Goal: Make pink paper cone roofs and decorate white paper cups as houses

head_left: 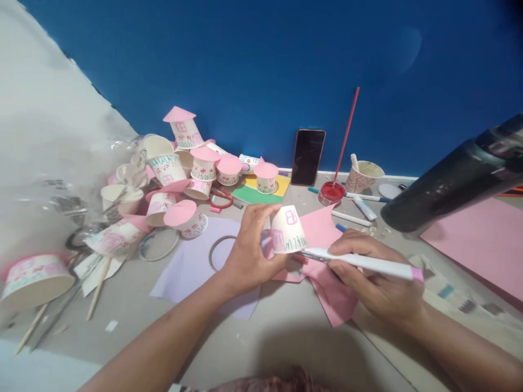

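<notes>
Near the middle, my left hand (255, 253) is closed round a small white paper cup (288, 231), which is upside down and slightly tilted. A purple window, a pink door and green grass strokes are drawn on the cup. My right hand (373, 272) grips a white marker (368, 263) with a pink end; its tip is at the cup's lower rim. Beneath the hands lie cut pieces of pink paper (333, 291) and a lilac sheet (171, 277) with a tape ring (223, 253) on it.
Decorated cups with pink paper tops (186, 218) crowd the left. At the back stand a phone (308, 158), a red pot (331, 193) with a stick, and a patterned cup (363, 177). A black cylinder (449, 179) leans in at right. Red scissors (222, 198) lie behind my left hand.
</notes>
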`<state>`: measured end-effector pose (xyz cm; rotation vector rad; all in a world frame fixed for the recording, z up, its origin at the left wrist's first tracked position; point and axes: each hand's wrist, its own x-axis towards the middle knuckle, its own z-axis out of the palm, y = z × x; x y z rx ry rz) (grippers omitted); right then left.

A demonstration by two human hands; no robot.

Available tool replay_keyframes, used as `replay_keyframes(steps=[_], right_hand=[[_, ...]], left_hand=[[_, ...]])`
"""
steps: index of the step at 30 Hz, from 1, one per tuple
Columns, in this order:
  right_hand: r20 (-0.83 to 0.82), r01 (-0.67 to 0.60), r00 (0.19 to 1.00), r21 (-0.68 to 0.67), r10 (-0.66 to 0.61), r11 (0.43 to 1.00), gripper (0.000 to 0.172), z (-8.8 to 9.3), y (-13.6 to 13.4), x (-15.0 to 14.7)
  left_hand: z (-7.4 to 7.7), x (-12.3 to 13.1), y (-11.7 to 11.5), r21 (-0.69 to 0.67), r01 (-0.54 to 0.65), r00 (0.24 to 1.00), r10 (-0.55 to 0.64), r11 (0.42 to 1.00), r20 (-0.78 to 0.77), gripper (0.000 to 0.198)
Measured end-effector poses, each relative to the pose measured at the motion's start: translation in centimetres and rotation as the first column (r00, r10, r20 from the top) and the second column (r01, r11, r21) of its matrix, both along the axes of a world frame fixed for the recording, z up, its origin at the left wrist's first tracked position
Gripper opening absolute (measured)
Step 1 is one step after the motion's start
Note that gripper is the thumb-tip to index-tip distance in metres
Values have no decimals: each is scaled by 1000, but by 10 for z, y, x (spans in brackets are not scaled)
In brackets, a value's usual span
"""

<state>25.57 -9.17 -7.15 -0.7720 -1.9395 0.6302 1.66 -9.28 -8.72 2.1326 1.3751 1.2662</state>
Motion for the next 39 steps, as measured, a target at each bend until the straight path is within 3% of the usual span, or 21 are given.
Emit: replay_keyframes(steps=[7, 24, 31, 39], right_hand=[[6, -8, 1000, 59, 7, 998, 4, 0, 2, -2], [71, -24, 997, 50, 20, 998, 8, 2, 4, -4], [-33, 5, 999, 81, -2, 997, 11, -2, 6, -1], [37, -71, 997, 151, 66, 986, 10, 0, 3, -5]], left_hand=[[2, 1, -2, -8, 12, 1000, -13, 1000, -9, 67], [1, 1, -2, -31, 33, 999, -33, 999, -2, 70], [3, 2, -3, -52, 29, 999, -30, 998, -11, 71], [2, 4, -4, -41, 31, 999, -31, 999, -7, 70]])
